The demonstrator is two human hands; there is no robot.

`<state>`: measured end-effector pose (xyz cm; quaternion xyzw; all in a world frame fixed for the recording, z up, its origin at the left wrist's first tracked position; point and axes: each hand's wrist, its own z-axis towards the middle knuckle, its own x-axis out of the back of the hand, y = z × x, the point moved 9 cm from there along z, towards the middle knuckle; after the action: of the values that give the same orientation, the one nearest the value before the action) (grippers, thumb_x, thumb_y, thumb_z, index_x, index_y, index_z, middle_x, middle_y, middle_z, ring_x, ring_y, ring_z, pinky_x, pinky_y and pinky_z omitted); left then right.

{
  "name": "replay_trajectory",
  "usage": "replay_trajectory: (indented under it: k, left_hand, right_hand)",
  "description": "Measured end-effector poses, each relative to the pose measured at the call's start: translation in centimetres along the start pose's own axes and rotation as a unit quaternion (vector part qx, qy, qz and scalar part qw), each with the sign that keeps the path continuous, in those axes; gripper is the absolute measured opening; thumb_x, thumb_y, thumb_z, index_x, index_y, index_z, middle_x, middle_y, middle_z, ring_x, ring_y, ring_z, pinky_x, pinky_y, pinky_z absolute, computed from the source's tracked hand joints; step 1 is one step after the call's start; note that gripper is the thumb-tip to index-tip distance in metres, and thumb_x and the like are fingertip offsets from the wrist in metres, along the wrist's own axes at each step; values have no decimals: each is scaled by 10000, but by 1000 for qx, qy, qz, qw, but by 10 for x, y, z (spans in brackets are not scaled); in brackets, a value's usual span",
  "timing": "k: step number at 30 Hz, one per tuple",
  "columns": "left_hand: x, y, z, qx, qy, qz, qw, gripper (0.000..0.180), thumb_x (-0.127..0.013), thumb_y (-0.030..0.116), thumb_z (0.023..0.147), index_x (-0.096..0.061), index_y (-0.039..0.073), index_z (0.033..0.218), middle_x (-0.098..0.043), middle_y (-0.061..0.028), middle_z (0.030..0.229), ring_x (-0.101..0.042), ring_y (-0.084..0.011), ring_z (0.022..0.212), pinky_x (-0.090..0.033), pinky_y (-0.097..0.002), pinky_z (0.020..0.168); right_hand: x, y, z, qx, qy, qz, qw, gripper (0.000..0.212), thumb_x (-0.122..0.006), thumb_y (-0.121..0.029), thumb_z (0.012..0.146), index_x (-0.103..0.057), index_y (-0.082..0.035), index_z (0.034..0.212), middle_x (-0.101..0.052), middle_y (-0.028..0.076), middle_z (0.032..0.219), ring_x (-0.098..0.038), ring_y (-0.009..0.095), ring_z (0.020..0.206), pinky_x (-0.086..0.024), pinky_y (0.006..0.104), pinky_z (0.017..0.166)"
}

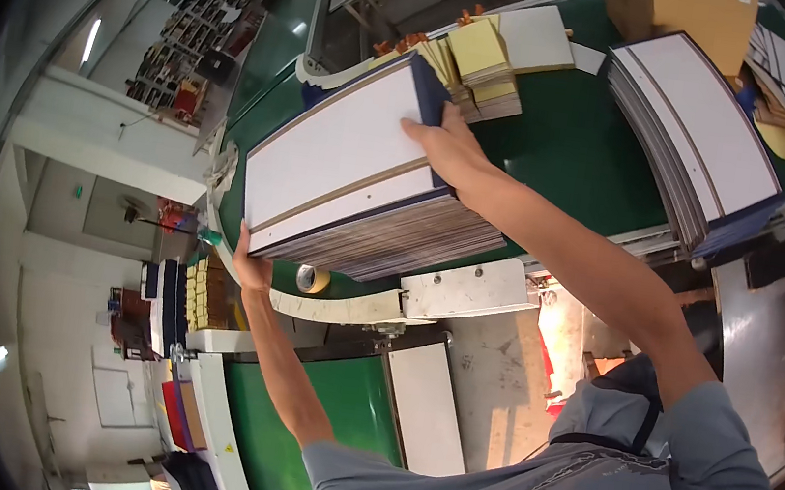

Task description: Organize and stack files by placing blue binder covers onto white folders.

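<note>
Between my hands is a thick stack of flat cover boards (335, 153), white on top with brown strips across and dark blue edges. My left hand (254, 268) grips its near left corner, fingers partly hidden. At the right end, my right hand (452, 154) holds the blue edge, thumb on the white top and the other fingers over the end. The stack is over the green work surface (567, 164); whether it rests fully on it I cannot tell. A tape roll (313, 279) lies by its near side.
A second stack of similar boards (691, 126) stands at the right. Yellow card stacks (481, 58) and a white board (536, 38) lie behind. A cardboard box (685, 21) is at the far right. Nearer me is a green conveyor belt (301, 411), beside a pale metal guard (468, 290).
</note>
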<state>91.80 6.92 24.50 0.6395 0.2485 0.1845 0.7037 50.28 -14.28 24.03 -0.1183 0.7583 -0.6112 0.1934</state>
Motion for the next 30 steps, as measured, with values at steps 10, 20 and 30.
replay_trajectory:
  k: [10, 20, 30]
  left_hand:
    - [40, 23, 1, -168, 185, 215, 944, 492, -645, 308, 1094, -669, -64, 1415, -690, -206, 1420, -658, -290, 1286, -476, -421, 1158]
    - [0, 54, 6, -271, 57, 497, 822, 509, -527, 297, 1143, -611, -71, 1484, -574, -255, 1571, -559, -357, 1455, -430, -426, 1237]
    - [-11, 58, 9, -255, 24, 587, 768, 570, -493, 460, 1143, -627, 55, 1520, -511, -236, 1635, -461, -393, 1535, -364, -470, 1274]
  right_hand:
    - [6, -35, -12, 184, 154, -184, 953, 635, -715, -307, 988, -554, 144, 1405, -523, 446, 1466, -585, 556, 1329, -477, 518, 1167]
    - [-18, -58, -40, 89, 20, -189, 978, 973, -671, 32, 847, -129, 200, 1636, -41, 500, 1687, -124, 602, 1612, -287, 633, 1283]
    - [-14, -46, -27, 59, -35, -132, 989, 957, -662, 60, 850, -144, 189, 1644, 3, 484, 1699, -203, 570, 1606, -344, 561, 1279]
